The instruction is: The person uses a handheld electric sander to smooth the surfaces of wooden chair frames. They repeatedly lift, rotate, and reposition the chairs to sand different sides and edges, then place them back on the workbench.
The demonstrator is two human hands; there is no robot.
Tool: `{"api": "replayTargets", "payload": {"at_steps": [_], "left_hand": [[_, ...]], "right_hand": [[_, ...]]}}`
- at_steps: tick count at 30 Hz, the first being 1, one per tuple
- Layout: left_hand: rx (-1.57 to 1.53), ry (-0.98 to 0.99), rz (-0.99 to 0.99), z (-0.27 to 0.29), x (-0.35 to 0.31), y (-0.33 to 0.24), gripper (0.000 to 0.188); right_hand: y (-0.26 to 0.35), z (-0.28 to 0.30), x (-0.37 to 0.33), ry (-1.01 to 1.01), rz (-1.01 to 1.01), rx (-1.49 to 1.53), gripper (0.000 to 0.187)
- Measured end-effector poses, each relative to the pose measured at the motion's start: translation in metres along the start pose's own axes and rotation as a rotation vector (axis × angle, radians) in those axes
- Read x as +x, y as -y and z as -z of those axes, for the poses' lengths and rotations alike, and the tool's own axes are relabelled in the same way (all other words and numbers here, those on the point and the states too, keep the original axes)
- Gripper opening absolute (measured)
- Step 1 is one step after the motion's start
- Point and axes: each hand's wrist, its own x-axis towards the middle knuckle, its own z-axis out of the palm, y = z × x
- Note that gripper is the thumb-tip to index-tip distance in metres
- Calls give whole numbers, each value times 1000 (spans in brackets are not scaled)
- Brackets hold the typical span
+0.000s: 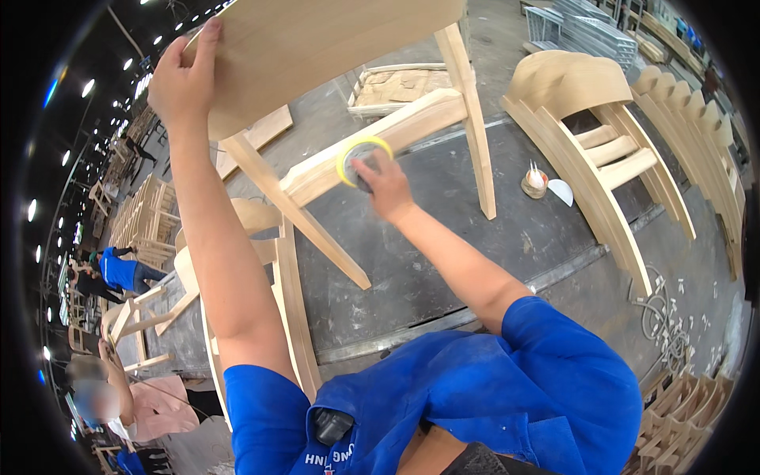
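Note:
My left hand (182,83) is closed on the upper left edge of a broad, curved wooden panel (324,59), the backrest of a pale chair frame. The frame stands tilted on the dark worktable (396,261), with its legs splayed. My right hand (385,186) grips a round sanding pad (343,164) with a bright yellow rim. The pad lies against the frame's cross rail (317,176), near its middle. My right fingers partly cover the pad, and slight blur shows around that hand.
Right on the table, stacked curved chair parts (570,134) stand beside a small cup (534,182) and white half-disc (561,191). Another chair frame (286,317) sits under my left arm. A coiled hose (655,328) lies lower right. A co-worker in pink (158,408) works at far left.

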Motion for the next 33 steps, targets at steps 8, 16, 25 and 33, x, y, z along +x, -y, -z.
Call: {"api": "replayTargets", "payload": {"at_steps": [8, 16, 25, 33], "left_hand": [[-10, -17, 18, -3, 3, -1, 65], [-39, -57, -16, -6, 2, 0, 62], [-75, -109, -32, -6, 0, -2, 62], [-62, -98, -43, -1, -2, -8, 57]], "right_hand": [[-71, 46, 22, -99, -227, -7, 77], [-115, 67, 35, -229, -281, -9, 74], [-129, 81, 45, -218, -404, 81, 75], [-85, 56, 31, -111, -248, 41, 72]]}}
